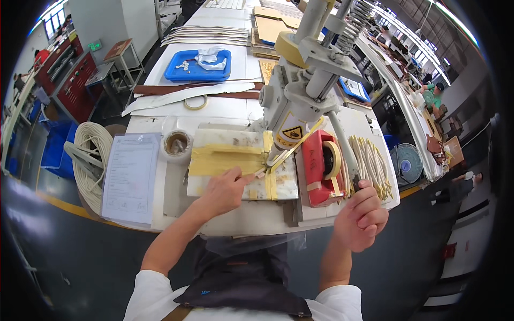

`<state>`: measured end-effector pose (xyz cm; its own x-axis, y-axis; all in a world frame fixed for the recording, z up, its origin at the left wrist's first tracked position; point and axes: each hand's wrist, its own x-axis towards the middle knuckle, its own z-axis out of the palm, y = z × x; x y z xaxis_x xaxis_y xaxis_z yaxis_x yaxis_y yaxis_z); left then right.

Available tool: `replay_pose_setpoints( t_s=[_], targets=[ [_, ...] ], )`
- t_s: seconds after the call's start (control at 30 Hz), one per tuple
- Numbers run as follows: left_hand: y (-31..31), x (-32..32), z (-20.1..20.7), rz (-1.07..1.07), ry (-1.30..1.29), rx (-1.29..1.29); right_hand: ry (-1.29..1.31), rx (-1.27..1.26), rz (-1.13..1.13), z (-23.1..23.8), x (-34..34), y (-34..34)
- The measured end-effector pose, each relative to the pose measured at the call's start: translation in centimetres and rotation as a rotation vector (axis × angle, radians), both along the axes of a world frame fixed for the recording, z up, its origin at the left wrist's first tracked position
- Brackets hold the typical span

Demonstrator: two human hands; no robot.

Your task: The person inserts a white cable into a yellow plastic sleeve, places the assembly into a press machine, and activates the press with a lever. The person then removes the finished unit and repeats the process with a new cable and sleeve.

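A grey hand press with a yellow warning label stands over a white slab crossed by yellow tape. My left hand is low over the slab, its index finger reaching to a small pale piece under the press tip. The fingertips seem to pinch this piece; its kind is unclear. A thin yellow strip slants up to the right from the tip. My right hand is closed around the dark end of the press's grey lever, right of a red tape dispenser.
Pale cords with yellow ends lie in a bundle at right. Left of the slab are a tape roll, a printed sheet and a large cord coil. Farther back sit a blue tray and leather strips.
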<state>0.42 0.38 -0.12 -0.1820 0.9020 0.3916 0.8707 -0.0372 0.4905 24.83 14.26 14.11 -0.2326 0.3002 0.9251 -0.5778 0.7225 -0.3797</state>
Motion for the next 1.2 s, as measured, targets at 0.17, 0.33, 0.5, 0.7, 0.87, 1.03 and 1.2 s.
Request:
replay_pose_setpoints(
  t_s=[0.17, 0.33, 0.5, 0.7, 0.87, 1.03, 1.2],
  targets=[
    [-0.1, -0.5, -0.4, 0.029, 0.027, 0.108, -0.076, -0.075, 0.006, 4.7, -0.4, 0.9],
    [0.3, -0.3, -1.1, 0.150, -0.163, 0.230, -0.106, -0.286, 0.115, 14.0, -4.5, 5.7],
    [-0.1, -0.3, 0.2, 0.267, -0.285, 0.113, -0.174, -0.385, 0.068, 16.8, -6.7, 8.5],
    [0.0, -0.6, 0.4, 0.316, -0.380, 0.124, -0.481, -0.175, -0.412, 10.1, -4.9, 5.3],
    [0.2, -0.3, 0.0, 0.301, -0.438, 0.128, -1.024, 0.062, -0.523, -4.1, -4.1, 1.5],
    [-0.2, -0.5, -0.1, 0.290, -0.403, 0.133, -1.099, 0.108, -0.518, -11.5, -7.2, 4.0],
    [-0.2, -0.6, -0.2, 0.277, -0.402, 0.143, -1.174, 0.160, -0.494, -12.2, -8.9, 5.2]
  ],
)
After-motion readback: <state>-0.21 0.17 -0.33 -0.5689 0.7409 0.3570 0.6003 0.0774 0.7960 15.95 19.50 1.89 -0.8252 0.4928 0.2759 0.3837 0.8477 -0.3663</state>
